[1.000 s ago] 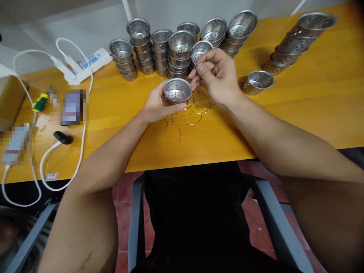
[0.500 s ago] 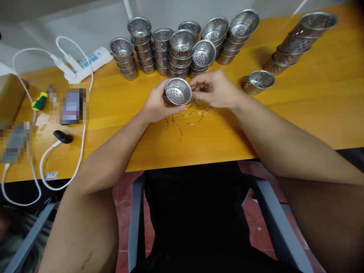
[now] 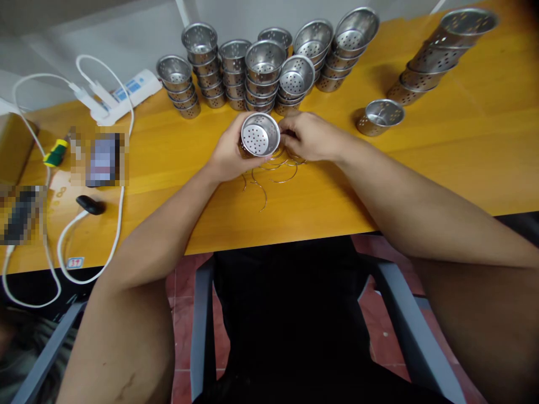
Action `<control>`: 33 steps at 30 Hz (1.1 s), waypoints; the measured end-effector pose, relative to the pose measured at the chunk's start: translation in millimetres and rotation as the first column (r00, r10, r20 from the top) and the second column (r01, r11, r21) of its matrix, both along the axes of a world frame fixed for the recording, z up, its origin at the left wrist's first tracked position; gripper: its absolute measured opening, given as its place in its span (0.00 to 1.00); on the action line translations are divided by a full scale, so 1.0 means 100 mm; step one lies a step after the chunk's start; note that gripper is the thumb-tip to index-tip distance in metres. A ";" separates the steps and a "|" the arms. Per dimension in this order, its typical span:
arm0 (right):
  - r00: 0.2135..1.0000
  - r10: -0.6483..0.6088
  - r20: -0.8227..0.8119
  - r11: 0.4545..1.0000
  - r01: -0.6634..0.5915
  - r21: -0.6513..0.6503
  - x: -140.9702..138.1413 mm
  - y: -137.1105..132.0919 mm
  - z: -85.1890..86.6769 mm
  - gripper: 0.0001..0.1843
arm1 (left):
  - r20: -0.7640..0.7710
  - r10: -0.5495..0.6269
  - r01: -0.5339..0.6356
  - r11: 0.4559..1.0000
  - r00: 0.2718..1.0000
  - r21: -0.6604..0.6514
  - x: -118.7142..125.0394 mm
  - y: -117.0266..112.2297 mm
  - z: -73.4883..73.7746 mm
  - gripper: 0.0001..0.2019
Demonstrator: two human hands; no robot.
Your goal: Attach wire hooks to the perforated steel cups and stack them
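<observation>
a seated person's left hand [image 3: 229, 148] grips a round, silver-coloured perforated metal cup [image 3: 260, 140] at a yellow wooden bench [image 3: 320, 207], fingers wrapped around its wall, its mouth tipped toward the holder. just beside the rim, the right hand [image 3: 311, 136] has its fingers bunched; from here i cannot tell what they pinch. thin, curved metal wires [image 3: 286, 180] lie below, with stacks of similar perforated cups [image 3: 263, 88] behind.
</observation>
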State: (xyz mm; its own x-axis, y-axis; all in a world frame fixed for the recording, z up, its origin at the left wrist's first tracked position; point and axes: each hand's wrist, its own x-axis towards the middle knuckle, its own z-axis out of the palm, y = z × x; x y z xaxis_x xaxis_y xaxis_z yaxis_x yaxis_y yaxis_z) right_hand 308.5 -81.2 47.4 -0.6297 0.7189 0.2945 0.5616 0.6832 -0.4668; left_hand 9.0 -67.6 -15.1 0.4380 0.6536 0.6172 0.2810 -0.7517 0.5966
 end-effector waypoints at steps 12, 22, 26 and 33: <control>0.980 0.133 0.149 0.991 -0.135 -0.002 0.00 -0.06 0.00 0.09 | 0.154 0.216 -0.199 0.973 0.964 -0.118 -0.14 0.22 -0.03 0.56; 0.982 0.188 -0.009 0.982 -0.188 -0.024 0.06 -0.09 0.15 0.13 | 0.157 0.159 -0.162 0.987 0.975 0.007 -0.17 0.31 -0.14 0.59; 0.972 0.208 -0.107 0.971 -0.219 -0.099 0.15 -0.08 0.23 0.18 | 0.164 0.223 -0.223 0.975 0.961 -0.023 -0.14 0.29 -0.06 0.61; 0.968 0.179 -0.176 0.968 -0.205 -0.146 0.23 -0.08 0.30 0.14 | 0.203 0.214 -0.216 0.976 0.955 -0.014 -0.14 0.31 -0.11 0.58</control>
State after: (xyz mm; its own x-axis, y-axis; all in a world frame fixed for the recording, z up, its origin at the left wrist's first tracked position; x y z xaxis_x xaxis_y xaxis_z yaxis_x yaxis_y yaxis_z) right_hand 331.1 -89.6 77.4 -0.7147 0.6355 0.2922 0.3361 0.6784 -0.6533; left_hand -4.6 -36.9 -26.0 0.1529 0.7133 0.6840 0.3107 -0.6917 0.6519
